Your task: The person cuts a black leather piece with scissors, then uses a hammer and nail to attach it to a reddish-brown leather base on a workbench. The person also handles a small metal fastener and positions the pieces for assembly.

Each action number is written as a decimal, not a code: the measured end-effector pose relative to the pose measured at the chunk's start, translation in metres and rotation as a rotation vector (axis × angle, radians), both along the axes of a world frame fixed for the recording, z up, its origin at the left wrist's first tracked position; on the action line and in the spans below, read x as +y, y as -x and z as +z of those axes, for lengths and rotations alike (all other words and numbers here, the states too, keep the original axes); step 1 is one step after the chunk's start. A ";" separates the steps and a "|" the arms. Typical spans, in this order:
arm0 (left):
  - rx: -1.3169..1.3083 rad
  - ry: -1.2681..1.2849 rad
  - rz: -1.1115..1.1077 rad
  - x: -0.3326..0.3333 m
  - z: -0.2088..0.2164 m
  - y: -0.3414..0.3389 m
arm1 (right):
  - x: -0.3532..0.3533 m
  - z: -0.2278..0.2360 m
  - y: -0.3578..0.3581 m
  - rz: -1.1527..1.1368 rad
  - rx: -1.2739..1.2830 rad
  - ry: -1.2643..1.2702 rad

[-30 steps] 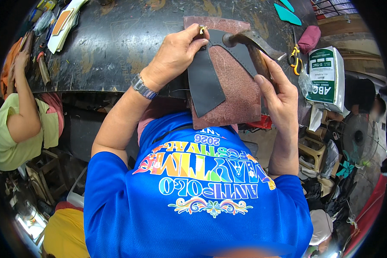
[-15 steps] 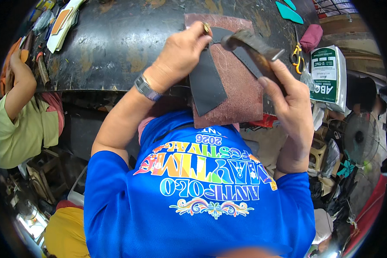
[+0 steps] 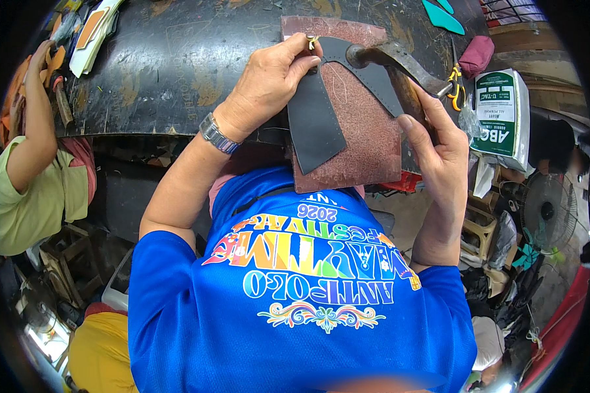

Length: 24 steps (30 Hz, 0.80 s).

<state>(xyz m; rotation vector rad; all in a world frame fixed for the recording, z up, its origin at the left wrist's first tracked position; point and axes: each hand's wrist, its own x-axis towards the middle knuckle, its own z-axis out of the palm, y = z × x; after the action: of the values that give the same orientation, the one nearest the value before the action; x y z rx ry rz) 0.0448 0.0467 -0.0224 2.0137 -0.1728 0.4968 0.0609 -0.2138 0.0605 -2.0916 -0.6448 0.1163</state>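
A dark grey, curved shoe-upper-like piece (image 3: pixel 314 128) with small holes along its edge lies on a reddish-brown, rough-faced board (image 3: pixel 367 154). The thumb and fingers of my left hand (image 3: pixel 269 78) pinch the piece at its upper left bend. A small yellowish bit (image 3: pixel 313 43) shows at those fingertips; its kind is unclear. My right hand (image 3: pixel 442 137) is closed round the wooden handle of a hammer (image 3: pixel 406 62). The round face of the hammer is over the piece's upper right curve; whether it touches cannot be made out.
The board rests over the near edge of a black, scuffed table (image 3: pixel 177 65). To the right are yellow-handled scissors (image 3: pixel 457 92), a maroon pouch (image 3: pixel 475 56) and a white-and-green package (image 3: pixel 501 118). Far left, a co-worker's arm (image 3: pixel 36 137) reaches in near stacked cut pieces (image 3: pixel 93 36).
The hammer and my right hand have shifted slightly, baring more of the piece's right strip. My left hand keeps its pinch. The co-worker's hand has moved up.
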 end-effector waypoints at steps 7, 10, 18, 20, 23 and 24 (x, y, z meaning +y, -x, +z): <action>-0.100 -0.310 0.045 -0.008 0.002 0.005 | 0.000 0.028 0.013 0.151 0.041 -0.584; -0.135 -0.334 0.058 -0.014 0.001 0.008 | 0.007 0.024 0.009 0.270 -0.047 -0.628; 0.112 0.028 0.010 0.002 -0.001 0.002 | 0.007 0.021 0.011 0.002 0.021 -0.088; 0.082 -0.044 0.011 0.003 -0.002 0.002 | 0.006 0.018 0.012 -0.019 0.063 -0.130; 0.049 -0.058 0.012 0.002 -0.003 0.003 | 0.007 0.012 0.010 0.013 0.007 -0.078; 0.056 -0.066 -0.005 0.002 -0.002 0.003 | 0.007 0.010 0.010 0.019 -0.010 -0.084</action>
<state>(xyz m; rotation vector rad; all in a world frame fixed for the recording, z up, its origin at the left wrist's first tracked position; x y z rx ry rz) 0.0419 0.0486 -0.0249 2.0891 -0.1621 0.4360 0.0512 -0.2068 0.0708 -2.0067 -0.6646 0.0884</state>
